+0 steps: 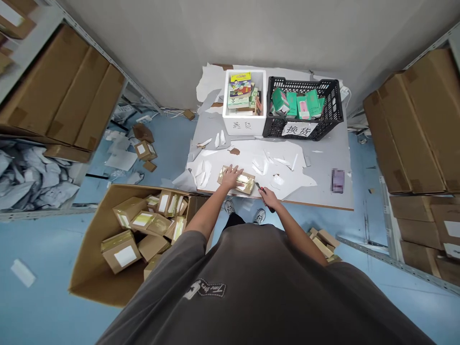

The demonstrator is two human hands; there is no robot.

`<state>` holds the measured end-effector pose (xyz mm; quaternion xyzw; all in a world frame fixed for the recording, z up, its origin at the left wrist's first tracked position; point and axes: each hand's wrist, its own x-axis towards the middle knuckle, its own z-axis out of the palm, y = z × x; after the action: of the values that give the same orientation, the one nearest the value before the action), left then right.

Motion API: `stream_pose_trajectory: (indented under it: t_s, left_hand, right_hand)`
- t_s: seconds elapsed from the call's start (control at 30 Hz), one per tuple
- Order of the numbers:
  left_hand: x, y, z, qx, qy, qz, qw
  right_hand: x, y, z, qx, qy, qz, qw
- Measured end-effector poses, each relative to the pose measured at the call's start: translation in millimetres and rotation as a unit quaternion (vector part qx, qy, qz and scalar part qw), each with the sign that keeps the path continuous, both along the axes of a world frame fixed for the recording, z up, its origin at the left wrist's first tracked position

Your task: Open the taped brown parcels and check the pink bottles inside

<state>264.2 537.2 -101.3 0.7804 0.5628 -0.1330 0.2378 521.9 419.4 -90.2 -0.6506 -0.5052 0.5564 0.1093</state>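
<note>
From here the taped box looks unopened — left hand open on it, right hand gripping a cutter — and more boxes lie in the carton.

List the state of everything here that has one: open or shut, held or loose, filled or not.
Left hand: spread on the taped parcel
Right hand: closed around the cutter
Taped parcel: lying flat; any cut too small to tell
Cutter: held, blade end toward parcel
White bin: open-topped, holding packets
Black crate: open-topped, holding green boxes
Large carton: open, holding brown boxes
</note>
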Motion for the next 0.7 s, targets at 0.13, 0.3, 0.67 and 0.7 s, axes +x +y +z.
stream_pose_trajectory:
  t_s: [0.13,0.3,0.67,0.7]
  left_hand:
    - [-1,-1,-12.4,0.029,-0.006,0.000,1.000]
    - [-4,-12,-25.8,0.068,-0.053,-0.013,0.996]
    - [-2,-29,-55.0,0.173,-0.156,0.017,0.972]
    - [-3,-30,-56.9,0.177,-0.162,0.019,0.971]
  right_hand:
    - [-5,12,6.4,0.043,-0.121,0.070,0.989]
    - [-7,24,8.6,0.059,-0.174,0.148,0.972]
    - [3,32,12.5,0.121,-0.232,0.224,0.939]
    - [1,32,12.6,0.121,-0.238,0.222,0.938]
